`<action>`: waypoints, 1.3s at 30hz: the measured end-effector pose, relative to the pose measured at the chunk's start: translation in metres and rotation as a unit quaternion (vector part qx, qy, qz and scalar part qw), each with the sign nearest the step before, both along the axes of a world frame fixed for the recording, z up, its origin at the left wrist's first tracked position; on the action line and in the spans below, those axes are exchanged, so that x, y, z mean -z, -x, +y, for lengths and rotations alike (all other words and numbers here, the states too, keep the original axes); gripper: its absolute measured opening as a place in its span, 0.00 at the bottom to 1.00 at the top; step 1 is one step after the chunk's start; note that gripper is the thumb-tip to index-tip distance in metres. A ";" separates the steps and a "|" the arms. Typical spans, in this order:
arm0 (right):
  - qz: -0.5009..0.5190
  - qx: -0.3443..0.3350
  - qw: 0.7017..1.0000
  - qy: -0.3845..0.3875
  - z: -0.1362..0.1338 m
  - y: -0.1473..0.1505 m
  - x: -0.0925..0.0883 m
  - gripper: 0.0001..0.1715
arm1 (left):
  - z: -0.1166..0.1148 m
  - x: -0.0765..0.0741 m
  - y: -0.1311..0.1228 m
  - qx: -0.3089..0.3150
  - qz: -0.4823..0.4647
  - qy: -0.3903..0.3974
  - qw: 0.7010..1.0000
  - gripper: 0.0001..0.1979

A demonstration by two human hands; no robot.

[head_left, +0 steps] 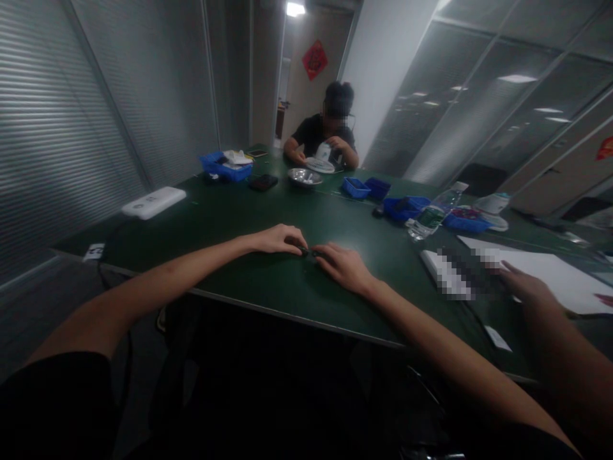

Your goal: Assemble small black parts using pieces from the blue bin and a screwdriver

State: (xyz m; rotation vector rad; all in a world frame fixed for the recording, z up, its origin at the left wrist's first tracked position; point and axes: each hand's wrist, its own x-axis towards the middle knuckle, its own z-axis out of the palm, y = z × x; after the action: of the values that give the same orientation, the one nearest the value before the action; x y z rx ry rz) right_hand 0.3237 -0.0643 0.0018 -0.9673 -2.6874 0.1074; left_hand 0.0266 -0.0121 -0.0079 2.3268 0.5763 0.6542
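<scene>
My left hand (276,239) rests on the green table (230,268), thumb and fingertips closed on a small dark piece (304,251). Facing it from the right, my right hand (345,265) has its fingertips together at another small dark bit (313,253). Only a narrow gap parts the two sets of fingertips. Both pieces are too small and blurred to name, and the fingers partly cover them.
A white power strip (154,202) lies left. Farther back are a blue tray (226,167), a metal bowl (305,177) and a person (322,134) with a white fan. Right: a plastic bottle (435,212), white paper (550,271) and another person's hand (529,284).
</scene>
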 end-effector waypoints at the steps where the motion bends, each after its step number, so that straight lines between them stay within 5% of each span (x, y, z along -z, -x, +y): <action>1: 0.000 -0.002 1.000 0.001 0.000 0.000 -0.001 0.23 | 0.000 0.000 -0.001 0.005 -0.001 0.003 1.000 0.14; 22: 0.033 0.051 0.998 -0.010 -0.003 0.004 -0.003 0.22 | -0.005 -0.002 -0.006 0.003 -0.004 0.025 1.000 0.25; 39: 0.046 0.171 0.984 -0.013 0.006 0.001 0.000 0.20 | -0.010 -0.005 -0.007 -0.011 0.045 -0.104 0.993 0.16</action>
State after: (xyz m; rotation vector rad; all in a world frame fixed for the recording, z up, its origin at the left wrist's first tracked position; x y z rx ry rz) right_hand 0.3229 -0.0586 0.0016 -1.3613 -2.3927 0.0447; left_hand 0.0340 -0.0219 -0.0033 2.5593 0.5997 0.6478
